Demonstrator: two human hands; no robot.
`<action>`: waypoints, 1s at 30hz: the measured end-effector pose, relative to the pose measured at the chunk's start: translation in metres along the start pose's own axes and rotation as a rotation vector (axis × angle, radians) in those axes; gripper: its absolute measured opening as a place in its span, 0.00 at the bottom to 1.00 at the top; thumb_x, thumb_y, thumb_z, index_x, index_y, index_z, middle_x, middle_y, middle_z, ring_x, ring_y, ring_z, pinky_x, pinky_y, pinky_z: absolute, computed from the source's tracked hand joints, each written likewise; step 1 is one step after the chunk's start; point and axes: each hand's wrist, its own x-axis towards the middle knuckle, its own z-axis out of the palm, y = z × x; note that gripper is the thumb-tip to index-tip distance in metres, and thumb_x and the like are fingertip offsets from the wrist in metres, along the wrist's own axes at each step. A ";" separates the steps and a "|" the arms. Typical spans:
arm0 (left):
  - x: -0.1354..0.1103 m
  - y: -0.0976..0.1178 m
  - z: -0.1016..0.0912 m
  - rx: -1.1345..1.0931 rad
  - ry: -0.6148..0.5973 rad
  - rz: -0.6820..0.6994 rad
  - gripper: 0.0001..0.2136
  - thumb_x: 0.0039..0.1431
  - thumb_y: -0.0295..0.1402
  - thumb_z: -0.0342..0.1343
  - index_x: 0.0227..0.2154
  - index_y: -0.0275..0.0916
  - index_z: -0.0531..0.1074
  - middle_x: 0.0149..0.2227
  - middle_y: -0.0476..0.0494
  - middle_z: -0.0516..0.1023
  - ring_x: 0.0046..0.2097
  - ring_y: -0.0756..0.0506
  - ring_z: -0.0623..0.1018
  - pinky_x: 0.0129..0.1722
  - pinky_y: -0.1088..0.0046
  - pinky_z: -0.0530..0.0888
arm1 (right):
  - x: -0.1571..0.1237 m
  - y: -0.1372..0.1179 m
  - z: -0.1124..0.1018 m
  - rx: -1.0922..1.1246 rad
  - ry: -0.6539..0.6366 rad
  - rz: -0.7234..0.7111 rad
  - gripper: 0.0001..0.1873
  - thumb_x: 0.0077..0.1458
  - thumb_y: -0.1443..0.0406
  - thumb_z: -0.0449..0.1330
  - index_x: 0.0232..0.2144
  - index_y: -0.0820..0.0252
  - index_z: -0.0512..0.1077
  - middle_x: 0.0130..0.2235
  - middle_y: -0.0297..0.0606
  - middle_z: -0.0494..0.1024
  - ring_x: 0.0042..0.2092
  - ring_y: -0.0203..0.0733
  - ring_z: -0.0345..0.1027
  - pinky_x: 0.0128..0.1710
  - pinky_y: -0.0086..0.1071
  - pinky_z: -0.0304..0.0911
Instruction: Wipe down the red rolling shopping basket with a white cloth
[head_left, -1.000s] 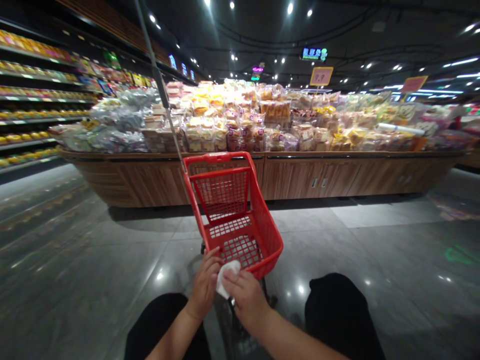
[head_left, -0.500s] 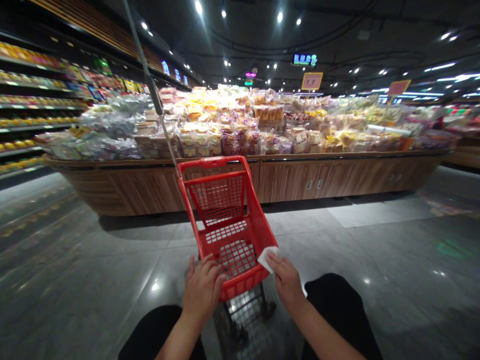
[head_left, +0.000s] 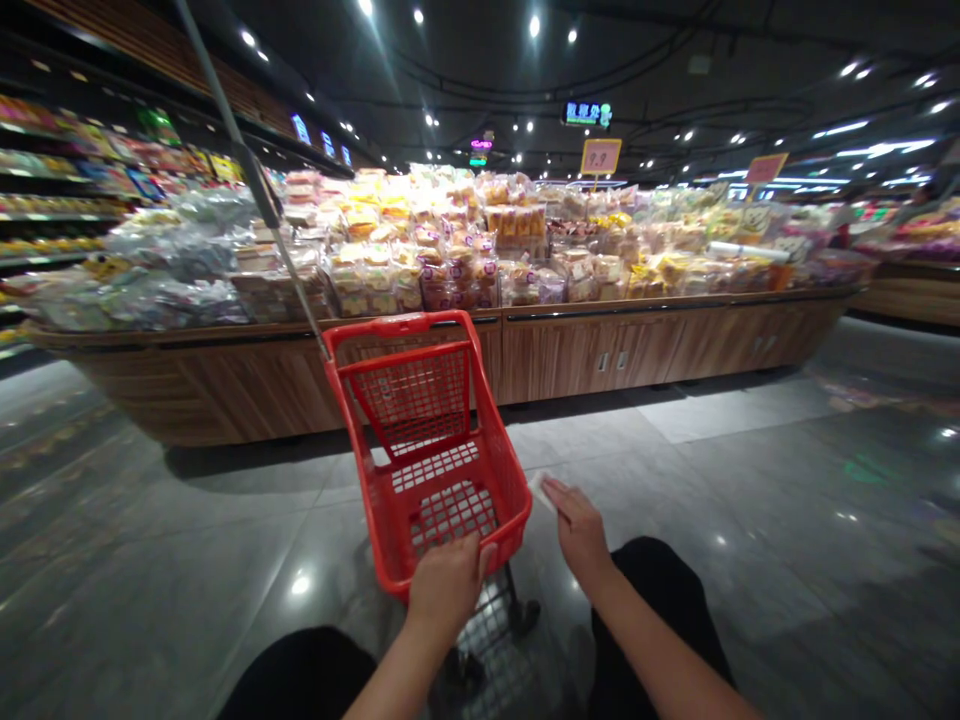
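Note:
A red plastic shopping cart (head_left: pixel 420 430) stands in front of me with an empty basket. My left hand (head_left: pixel 448 585) is closed over the near rim of the basket. My right hand (head_left: pixel 576 525) hovers just right of the basket, fingers stretched forward and pressed on a small white tissue (head_left: pixel 538 487) that peeks out beyond the fingertips. Both my forearms reach out from the bottom of the view, over my dark trousers.
A long wooden display island (head_left: pixel 570 350) piled with bagged bread and pastries (head_left: pixel 450 260) runs across the aisle ahead. Stocked shelves (head_left: pixel 60 200) line the left wall. A thin metal pole (head_left: pixel 247 170) rises from the cart's far left corner. The floor is glossy grey tile (head_left: pixel 750 520).
Both hands first held the white tissue together at the near rim. The right hand then carried it to the basket's right side, the left hand gripped the rim, and the view swung right.

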 end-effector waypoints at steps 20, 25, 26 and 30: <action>-0.006 0.015 0.000 -0.076 -0.048 0.029 0.15 0.63 0.37 0.38 0.31 0.39 0.69 0.30 0.43 0.77 0.32 0.43 0.77 0.30 0.69 0.69 | 0.024 -0.060 0.032 0.181 -0.253 0.179 0.16 0.50 0.76 0.53 0.34 0.56 0.76 0.31 0.35 0.67 0.34 0.37 0.63 0.37 0.29 0.62; -0.009 0.005 0.008 -0.087 -0.023 0.033 0.15 0.62 0.35 0.38 0.30 0.39 0.69 0.28 0.44 0.77 0.31 0.43 0.77 0.29 0.69 0.69 | 0.038 -0.056 0.034 0.193 -0.297 0.203 0.15 0.50 0.76 0.54 0.32 0.57 0.77 0.30 0.35 0.67 0.33 0.37 0.64 0.35 0.29 0.61; -0.010 0.003 0.009 -0.087 -0.017 0.035 0.14 0.62 0.34 0.39 0.30 0.39 0.69 0.28 0.44 0.77 0.31 0.43 0.77 0.29 0.69 0.69 | 0.032 -0.058 0.031 0.218 -0.339 0.204 0.14 0.50 0.76 0.54 0.32 0.57 0.77 0.29 0.35 0.68 0.33 0.37 0.64 0.35 0.29 0.60; -0.017 -0.002 0.009 -0.088 0.004 0.054 0.13 0.61 0.32 0.40 0.29 0.40 0.69 0.28 0.45 0.77 0.31 0.43 0.77 0.29 0.69 0.69 | -0.001 -0.070 0.016 0.346 -0.463 0.217 0.11 0.53 0.72 0.55 0.32 0.55 0.77 0.29 0.34 0.69 0.34 0.37 0.65 0.34 0.28 0.61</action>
